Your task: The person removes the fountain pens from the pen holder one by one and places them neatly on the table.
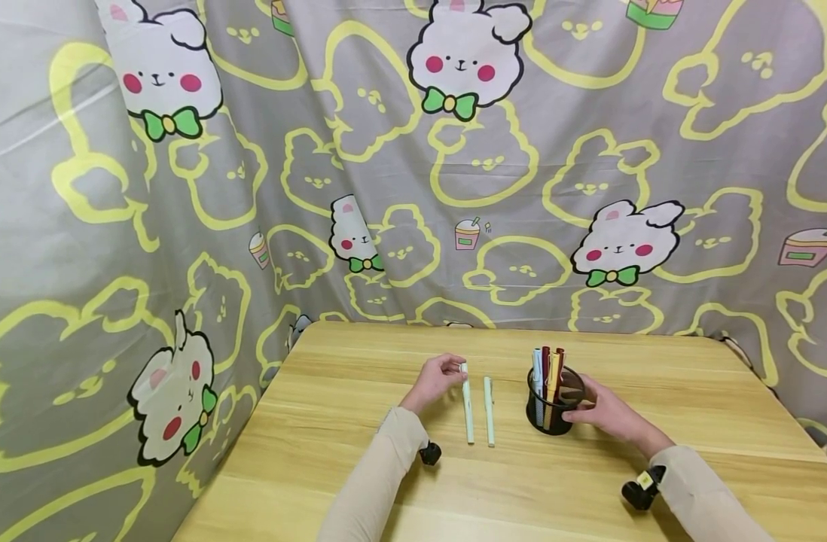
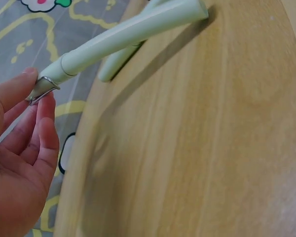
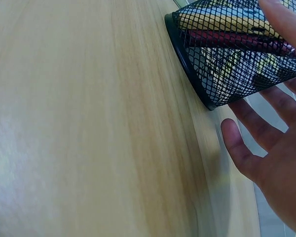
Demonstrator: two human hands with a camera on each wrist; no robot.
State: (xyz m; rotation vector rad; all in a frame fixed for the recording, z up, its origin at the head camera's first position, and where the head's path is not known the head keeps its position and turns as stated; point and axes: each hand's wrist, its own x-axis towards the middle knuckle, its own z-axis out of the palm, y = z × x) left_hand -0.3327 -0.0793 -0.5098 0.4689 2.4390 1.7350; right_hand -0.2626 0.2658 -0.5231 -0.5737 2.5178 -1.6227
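Observation:
My left hand (image 1: 443,379) pinches the clip end of a pale green pen (image 1: 468,410) between thumb and fingertips. In the left wrist view this pen (image 2: 133,37) slants over the table, its other end casting a shadow there. Just to its right lies a second pale green pen (image 1: 489,412). A black mesh pen holder (image 1: 551,423) stands upright, with blue, dark red and yellow pens (image 1: 556,365) in it. My right hand (image 1: 603,410) holds the holder's right side, thumb in front and fingers behind; the right wrist view shows the thumb over the mesh (image 3: 222,74).
Everything sits on a light wooden table (image 1: 285,482). A grey curtain (image 1: 400,173) with rabbit prints hangs behind the table and along its left side. Small black devices (image 1: 430,452) are worn at both wrists.

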